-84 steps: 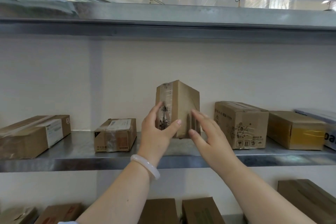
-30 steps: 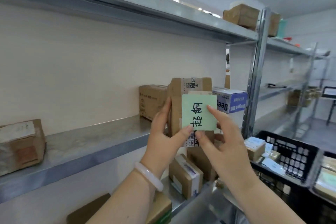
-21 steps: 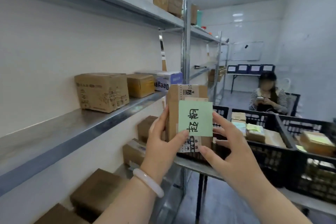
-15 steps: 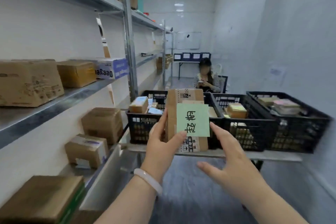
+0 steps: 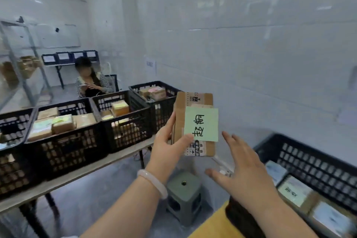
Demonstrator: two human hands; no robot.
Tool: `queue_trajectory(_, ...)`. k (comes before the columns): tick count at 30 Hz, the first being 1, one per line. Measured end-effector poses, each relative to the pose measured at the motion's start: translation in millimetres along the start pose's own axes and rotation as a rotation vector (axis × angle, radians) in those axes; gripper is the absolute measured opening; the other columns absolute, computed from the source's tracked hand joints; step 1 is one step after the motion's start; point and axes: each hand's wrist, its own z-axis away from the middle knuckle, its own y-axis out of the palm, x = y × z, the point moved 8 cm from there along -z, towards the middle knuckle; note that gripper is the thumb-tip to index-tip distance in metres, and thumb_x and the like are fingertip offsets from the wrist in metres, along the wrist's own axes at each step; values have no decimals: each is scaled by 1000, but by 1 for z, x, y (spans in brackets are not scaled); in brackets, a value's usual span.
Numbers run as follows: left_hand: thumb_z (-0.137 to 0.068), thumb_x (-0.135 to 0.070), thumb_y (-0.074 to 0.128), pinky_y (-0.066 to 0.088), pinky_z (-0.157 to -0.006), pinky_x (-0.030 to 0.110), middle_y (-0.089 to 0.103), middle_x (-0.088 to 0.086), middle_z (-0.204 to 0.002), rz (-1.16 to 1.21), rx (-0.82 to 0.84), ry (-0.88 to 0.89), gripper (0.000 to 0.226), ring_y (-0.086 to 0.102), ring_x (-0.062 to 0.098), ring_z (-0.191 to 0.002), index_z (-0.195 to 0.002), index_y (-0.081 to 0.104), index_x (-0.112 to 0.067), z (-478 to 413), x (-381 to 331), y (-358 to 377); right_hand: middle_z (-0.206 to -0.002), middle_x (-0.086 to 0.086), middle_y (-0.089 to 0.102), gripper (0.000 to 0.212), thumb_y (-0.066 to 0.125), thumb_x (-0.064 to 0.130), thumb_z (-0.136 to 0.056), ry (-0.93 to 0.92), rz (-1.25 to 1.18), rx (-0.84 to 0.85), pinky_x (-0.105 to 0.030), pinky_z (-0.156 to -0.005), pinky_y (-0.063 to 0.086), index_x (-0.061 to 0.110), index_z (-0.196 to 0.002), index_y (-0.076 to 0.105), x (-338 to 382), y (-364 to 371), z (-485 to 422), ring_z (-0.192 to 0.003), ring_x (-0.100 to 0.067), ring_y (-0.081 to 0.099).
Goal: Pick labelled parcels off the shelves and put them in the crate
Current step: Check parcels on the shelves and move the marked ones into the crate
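The left hand (image 5: 170,147) gripped a cardboard parcel (image 5: 195,121) upright in the air, its thumb pressed on the lower corner of the green handwritten note (image 5: 201,124) on the front. Just below and right of the parcel, the right hand (image 5: 245,168) hung released, fingers spread, touching nothing. Further down-right of the parcel sat a black crate (image 5: 316,162) holding labelled boxes. Left of the parcel, more black crates (image 5: 127,127) lined a table (image 5: 77,174). Beneath it stood a grey stool (image 5: 183,195).

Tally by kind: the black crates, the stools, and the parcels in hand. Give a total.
Black plastic lattice crates: 5
Grey-green plastic stool: 1
Brown cardboard parcel with a green sticky note, held in the left hand: 1
Total: 7
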Motion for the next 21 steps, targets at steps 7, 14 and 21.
queue_trajectory(7,-91,-3,64,55,-69,16,72,-22,-102,59,309,-114,60,69,0,-95,-120,47,-53,-19,33,212,-161,10,8,104,58,78,-71,294,101,-95,-36,-119,17,45,-151,0,-166,-83,36,-148,-11,8)
queue_trajectory(14,-88,-9,69,60,-79,29,73,-11,-111,29,541,-309,64,72,11,-97,-137,48,-44,-11,89,346,-161,14,4,102,60,74,-74,563,121,-107,-38,-121,17,46,-151,0,-282,-120,83,-148,-11,5)
queue_trajectory(21,-86,-16,71,57,-74,21,70,-10,-114,-62,806,-480,71,72,4,-91,-145,40,-40,6,153,440,-161,14,6,99,60,73,-74,785,118,-135,-41,-120,19,46,-151,3,-345,-124,129,-148,-12,6)
